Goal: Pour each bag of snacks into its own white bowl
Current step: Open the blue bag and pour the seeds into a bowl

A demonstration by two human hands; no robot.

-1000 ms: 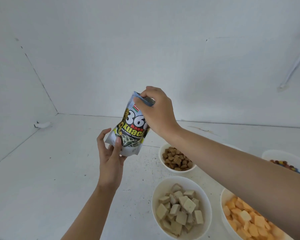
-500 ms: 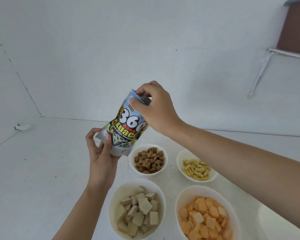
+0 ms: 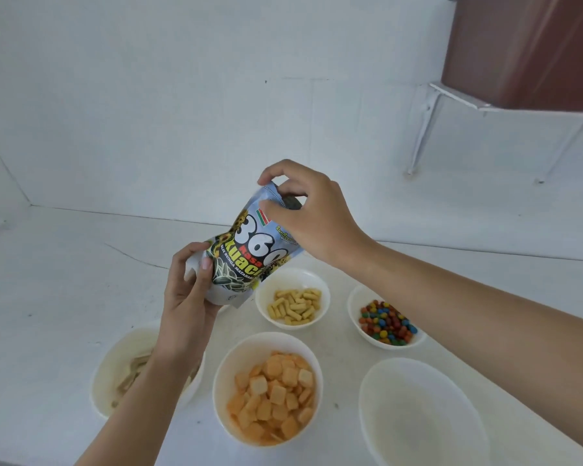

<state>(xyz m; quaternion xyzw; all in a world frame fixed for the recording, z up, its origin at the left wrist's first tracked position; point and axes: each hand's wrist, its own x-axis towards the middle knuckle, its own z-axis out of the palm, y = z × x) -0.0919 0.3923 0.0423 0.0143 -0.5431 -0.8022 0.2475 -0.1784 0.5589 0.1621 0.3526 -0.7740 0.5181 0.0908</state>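
sunflower-seed bag, tilted, upright-ish

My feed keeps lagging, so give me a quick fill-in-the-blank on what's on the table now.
1. Both hands hold the snack bag; the right hand pinches its ____ edge.
2. The bowl at the near right is ____.
3. The bowl of colourful candies sits to the ____ of the bowl of yellow sticks.

Missing words: top; empty; right

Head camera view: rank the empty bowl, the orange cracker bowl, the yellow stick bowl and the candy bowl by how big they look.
1. empty bowl, nearest the camera
2. orange cracker bowl
3. yellow stick bowl and candy bowl: alike, both farther away, so unranked
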